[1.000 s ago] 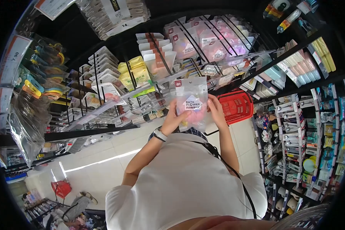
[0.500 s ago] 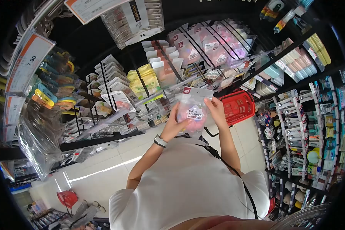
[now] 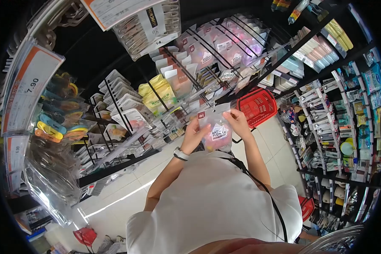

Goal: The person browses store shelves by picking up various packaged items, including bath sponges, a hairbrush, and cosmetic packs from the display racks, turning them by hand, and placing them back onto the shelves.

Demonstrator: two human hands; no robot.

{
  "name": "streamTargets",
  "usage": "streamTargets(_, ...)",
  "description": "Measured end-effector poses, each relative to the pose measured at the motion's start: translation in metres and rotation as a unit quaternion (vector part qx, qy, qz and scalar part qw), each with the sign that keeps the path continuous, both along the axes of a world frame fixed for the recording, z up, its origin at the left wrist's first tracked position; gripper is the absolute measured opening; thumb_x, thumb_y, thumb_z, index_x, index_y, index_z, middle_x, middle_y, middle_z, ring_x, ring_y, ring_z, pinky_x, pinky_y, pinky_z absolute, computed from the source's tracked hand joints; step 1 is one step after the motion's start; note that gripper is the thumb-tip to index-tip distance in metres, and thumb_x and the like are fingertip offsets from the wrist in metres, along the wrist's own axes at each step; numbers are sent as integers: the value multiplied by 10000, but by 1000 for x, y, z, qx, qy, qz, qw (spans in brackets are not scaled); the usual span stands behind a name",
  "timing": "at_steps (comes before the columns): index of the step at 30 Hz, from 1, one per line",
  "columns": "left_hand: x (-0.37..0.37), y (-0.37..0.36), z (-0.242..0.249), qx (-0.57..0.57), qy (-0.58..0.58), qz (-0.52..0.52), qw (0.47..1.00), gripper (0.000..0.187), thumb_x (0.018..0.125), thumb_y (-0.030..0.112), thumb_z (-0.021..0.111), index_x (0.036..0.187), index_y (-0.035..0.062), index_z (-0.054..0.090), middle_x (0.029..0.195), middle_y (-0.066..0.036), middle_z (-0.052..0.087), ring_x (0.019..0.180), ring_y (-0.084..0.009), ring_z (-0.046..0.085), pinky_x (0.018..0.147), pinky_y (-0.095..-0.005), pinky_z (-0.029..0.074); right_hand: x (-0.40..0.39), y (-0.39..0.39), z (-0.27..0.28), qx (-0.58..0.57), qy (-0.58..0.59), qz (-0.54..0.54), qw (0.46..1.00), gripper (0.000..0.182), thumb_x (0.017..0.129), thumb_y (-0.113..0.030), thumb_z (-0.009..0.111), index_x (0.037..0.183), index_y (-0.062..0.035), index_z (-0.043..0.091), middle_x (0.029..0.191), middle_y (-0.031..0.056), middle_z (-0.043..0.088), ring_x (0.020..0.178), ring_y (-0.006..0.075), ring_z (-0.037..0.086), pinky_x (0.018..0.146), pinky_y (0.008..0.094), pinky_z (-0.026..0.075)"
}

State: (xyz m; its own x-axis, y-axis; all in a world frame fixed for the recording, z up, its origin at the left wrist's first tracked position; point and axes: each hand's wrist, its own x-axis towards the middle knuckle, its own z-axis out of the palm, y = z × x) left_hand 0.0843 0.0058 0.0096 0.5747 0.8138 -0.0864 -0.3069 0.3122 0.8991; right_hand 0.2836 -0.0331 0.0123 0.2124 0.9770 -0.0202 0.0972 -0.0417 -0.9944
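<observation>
A clear plastic bag with a pink bath flower and a white label hangs upright between my two hands, in front of the white shirt. My left hand, with a watch at its wrist, is closed on the bag's left edge, thumb across the front. At the bag's top right corner, my right hand pinches the plastic between thumb and fingers. Similar pink and purple packs hang on rack hooks beyond, beside yellow packs.
A red shopping basket is right of my right hand. Hook racks with hanging goods run along the left and front, and another shelf stands at the right. Price tags hang at left. A red basket lies lower left.
The bag and both hands have shifted slightly right and down in view. My left hand has moved higher on the bag's edge. The surrounding racks have shifted with the camera.
</observation>
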Motion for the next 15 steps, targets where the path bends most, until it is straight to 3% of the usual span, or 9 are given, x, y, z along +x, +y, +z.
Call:
streamTargets(4,13,3,5,-19,-14,59,998,197,883,111,562,1053,11,561,926,-13,611,799,-58,558,692,-198,456,3,3,2,0,-26,-4,1000,218,847,-209,611,814,6,611,689,-37,514,638,30,425,562,209,349)
streamTargets(13,64,30,-9,47,56,78,994,214,875,189,590,977,1,590,862,-11,617,726,-30,527,618,-185,427,53,26,-11,-12,-99,-48,994,195,820,-197,645,850,-8,604,689,-19,516,622,47,445,546,204,354)
streamTargets(15,73,39,-4,89,148,83,981,244,869,210,598,974,-11,590,859,-13,614,719,-38,520,617,-189,422,64,37,-10,-1,-92,-71,993,196,814,-188,651,895,-15,605,703,-15,531,624,52,458,547,203,361)
